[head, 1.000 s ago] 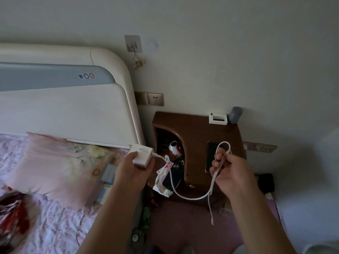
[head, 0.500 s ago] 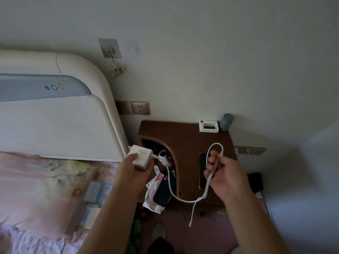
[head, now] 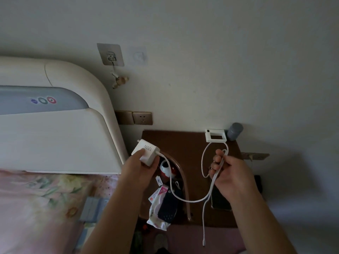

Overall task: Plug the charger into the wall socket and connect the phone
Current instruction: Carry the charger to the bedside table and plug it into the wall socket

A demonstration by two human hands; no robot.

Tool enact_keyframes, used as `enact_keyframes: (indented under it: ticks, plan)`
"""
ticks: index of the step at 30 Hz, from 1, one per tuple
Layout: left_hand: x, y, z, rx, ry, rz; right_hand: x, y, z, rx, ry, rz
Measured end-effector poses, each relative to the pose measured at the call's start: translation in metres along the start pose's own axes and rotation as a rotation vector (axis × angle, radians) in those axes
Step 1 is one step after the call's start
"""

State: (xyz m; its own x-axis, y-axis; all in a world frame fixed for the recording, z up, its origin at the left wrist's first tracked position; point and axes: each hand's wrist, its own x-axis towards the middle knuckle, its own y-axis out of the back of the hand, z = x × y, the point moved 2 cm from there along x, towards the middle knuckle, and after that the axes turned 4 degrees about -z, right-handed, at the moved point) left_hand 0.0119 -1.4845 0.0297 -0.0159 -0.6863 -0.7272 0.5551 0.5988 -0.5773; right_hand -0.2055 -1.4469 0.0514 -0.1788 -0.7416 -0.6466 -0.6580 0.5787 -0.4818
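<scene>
My left hand [head: 139, 166] holds a white charger block [head: 146, 152] marked 120W, its prongs pointing up and left toward the wall. The gold wall socket [head: 142, 118] sits on the wall above it, a short gap away. A white cable [head: 185, 197] runs from the block in a sagging loop to my right hand [head: 228, 172], which grips a looped bunch of it. The cable's free plug end [head: 204, 243] dangles below. A dark phone [head: 219, 199] lies flat on the brown nightstand [head: 183, 142], partly hidden under my right hand.
A cream headboard [head: 60, 136] stands left of the socket, with floral bedding [head: 36, 208] below. On the nightstand's back edge stand a white framed gadget [head: 215, 136] and a grey cylinder [head: 234, 131]. Its open niche holds a red-white mug [head: 166, 168] and packets. A second socket [head: 255, 155] is at right.
The charger block in my left hand has moved up and closer to the wall socket. My right hand keeps its grip on the bunched cable. The view has shifted.
</scene>
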Motion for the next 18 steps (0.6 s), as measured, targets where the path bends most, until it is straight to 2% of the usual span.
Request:
enact_keyframes:
  ticks: [5,13,18]
  plan:
    - [0.015,-0.006,0.004,0.028,0.036,-0.015,0.006,-0.008,-0.002,0.0,0.002,-0.003]
    - [0.024,-0.018,0.004,0.136,0.011,0.06,0.019,-0.01,-0.006,-0.065,-0.04,-0.025]
    - [0.032,-0.022,0.004,0.196,0.019,0.005,0.021,-0.008,-0.005,-0.087,-0.062,-0.025]
